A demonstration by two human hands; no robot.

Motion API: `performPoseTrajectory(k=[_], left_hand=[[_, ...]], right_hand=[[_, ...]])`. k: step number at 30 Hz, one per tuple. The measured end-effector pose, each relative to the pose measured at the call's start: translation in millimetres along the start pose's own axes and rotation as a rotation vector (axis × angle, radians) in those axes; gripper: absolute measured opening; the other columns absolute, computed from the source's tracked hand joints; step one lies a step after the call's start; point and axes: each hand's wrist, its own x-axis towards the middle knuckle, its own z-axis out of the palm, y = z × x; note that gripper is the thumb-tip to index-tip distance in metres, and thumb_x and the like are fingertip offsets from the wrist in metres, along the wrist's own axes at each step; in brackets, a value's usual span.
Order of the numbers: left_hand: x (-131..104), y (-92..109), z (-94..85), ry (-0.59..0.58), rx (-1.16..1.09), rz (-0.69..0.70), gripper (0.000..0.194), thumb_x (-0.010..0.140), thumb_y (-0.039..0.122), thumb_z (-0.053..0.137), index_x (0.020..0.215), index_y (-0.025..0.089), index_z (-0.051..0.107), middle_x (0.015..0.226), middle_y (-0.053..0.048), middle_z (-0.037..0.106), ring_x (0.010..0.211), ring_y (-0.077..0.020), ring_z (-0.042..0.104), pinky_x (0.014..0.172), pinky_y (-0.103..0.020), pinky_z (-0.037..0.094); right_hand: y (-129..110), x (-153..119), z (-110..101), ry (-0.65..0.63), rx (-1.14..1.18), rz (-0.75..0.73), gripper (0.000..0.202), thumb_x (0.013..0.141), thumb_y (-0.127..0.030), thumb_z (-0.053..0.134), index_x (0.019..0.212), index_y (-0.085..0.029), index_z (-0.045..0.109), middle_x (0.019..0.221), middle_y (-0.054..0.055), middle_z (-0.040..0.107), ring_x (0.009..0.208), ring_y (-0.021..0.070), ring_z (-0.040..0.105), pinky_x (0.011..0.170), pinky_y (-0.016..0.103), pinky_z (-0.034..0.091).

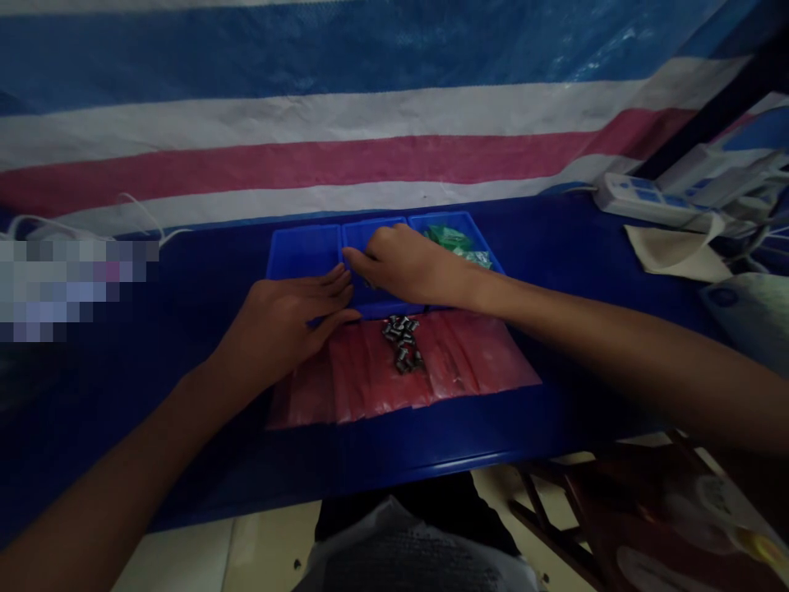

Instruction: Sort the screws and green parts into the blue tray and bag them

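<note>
My left hand [287, 316] lies with its fingers stretched out at the front of the blue trays, its fingertips by the wall between the left tray [305, 247] and the middle tray [363, 228]. Over the middle tray, my right hand [403, 263] is closed with its fingers curled down; what they hold, if anything, is hidden. In the right tray [472, 224] are green plastic packets [453, 238]. A small heap of dark, shiny metal pieces [402, 341] rests on red plastic bags [370, 378] in front of the trays.
The trays and bags are on a blue table [431, 436]. Behind it hangs a striped sheet [308, 173]. At the back right sit a white power strip [641, 197], cables and a beige sheet [675, 251]. White cables [145, 218] lie at left. A brown wooden stool [592, 510] stands below right.
</note>
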Motion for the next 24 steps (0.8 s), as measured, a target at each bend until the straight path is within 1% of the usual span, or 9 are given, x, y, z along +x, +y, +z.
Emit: performPoseTrajectory(k=[3,5,8,10,12,15,19,21,24], left_hand=[[-1.6,-1.7,-1.4,-0.006,-0.039,-0.014,0.025,0.114,0.039,0.060,0.117,0.030,0.083,0.129,0.000,0.081,0.117,-0.0252,0.082,0.103,-0.040,0.071],[-1.9,-2.9,-2.5,-0.012,-0.067,0.011,0.026,0.114,0.035,0.059,0.121,0.026,0.083,0.131,-0.003,0.080,0.118,-0.0253,0.081,0.103,-0.040,0.071],[-1.2,-3.4,-2.5,-0.006,-0.068,0.039,0.027,0.114,0.033,0.059,0.126,0.020,0.080,0.132,-0.007,0.079,0.119,-0.0244,0.081,0.105,-0.038,0.070],[-0.4,-2.7,-1.7,0.009,-0.045,0.041,0.025,0.113,0.031,0.062,0.125,0.018,0.080,0.130,-0.008,0.080,0.118,-0.0243,0.081,0.105,-0.038,0.070],[0.2,-1.8,-1.1,0.017,-0.029,0.041,0.026,0.114,0.031,0.059,0.122,0.018,0.080,0.128,-0.007,0.081,0.117,-0.0240,0.082,0.104,-0.037,0.070],[0.4,-0.6,-1.8,0.006,-0.024,0.043,0.030,0.117,0.033,0.053,0.123,0.020,0.080,0.130,-0.005,0.081,0.118,-0.0232,0.081,0.106,-0.036,0.069],[0.2,0.1,-2.2,0.002,-0.013,0.050,0.029,0.116,0.033,0.055,0.117,0.023,0.082,0.130,-0.004,0.081,0.118,-0.0244,0.081,0.104,-0.037,0.071],[0.4,0.5,-1.4,0.016,0.006,0.048,0.024,0.114,0.033,0.059,0.114,0.025,0.083,0.128,-0.003,0.082,0.119,-0.0246,0.081,0.104,-0.037,0.071],[1.3,1.4,-0.7,0.006,0.054,0.057,0.019,0.112,0.029,0.065,0.118,0.024,0.082,0.128,-0.004,0.082,0.117,-0.0241,0.082,0.104,-0.037,0.071]], right_hand=[[-5.5,-19.7,-2.1,0.025,-0.008,-0.060,0.055,0.120,-0.035,0.038,0.098,-0.013,0.083,0.069,0.003,0.067,0.057,0.0128,0.051,0.060,0.033,0.026],[-8.8,-33.1,8.7,0.058,-0.055,-0.237,0.059,0.119,-0.036,0.038,0.086,-0.014,0.081,0.065,0.002,0.065,0.054,0.0121,0.046,0.059,0.035,0.021],[-8.4,-44.0,35.8,0.146,-0.184,-0.543,0.059,0.118,-0.040,0.039,0.078,-0.017,0.076,0.071,0.005,0.071,0.057,0.0149,0.050,0.058,0.036,0.016],[-4.4,-45.8,50.9,0.175,-0.253,-0.717,0.055,0.118,-0.032,0.037,0.080,-0.017,0.075,0.075,0.005,0.073,0.061,0.0158,0.053,0.057,0.035,0.017],[1.1,-47.4,57.1,0.189,-0.307,-0.816,0.046,0.116,-0.022,0.040,0.084,-0.017,0.073,0.077,0.005,0.072,0.064,0.0163,0.055,0.058,0.034,0.019],[9.9,-51.7,46.5,0.251,-0.343,-0.837,0.034,0.111,-0.014,0.045,0.091,-0.018,0.073,0.085,0.005,0.071,0.067,0.0165,0.055,0.058,0.035,0.021],[22.3,-43.7,10.6,0.337,-0.286,-0.682,0.049,0.118,-0.035,0.031,0.108,-0.016,0.076,0.102,0.009,0.073,0.074,0.0173,0.060,0.060,0.033,0.025],[28.7,-29.8,-3.3,0.224,-0.313,-0.569,0.062,0.120,-0.051,0.028,0.108,-0.016,0.078,0.097,0.008,0.073,0.078,0.0193,0.063,0.065,0.033,0.030],[35.9,-9.1,-6.9,-0.109,-0.453,-0.576,0.074,0.116,-0.066,0.031,0.100,-0.015,0.082,0.088,0.010,0.075,0.076,0.0229,0.066,0.072,0.037,0.039]])
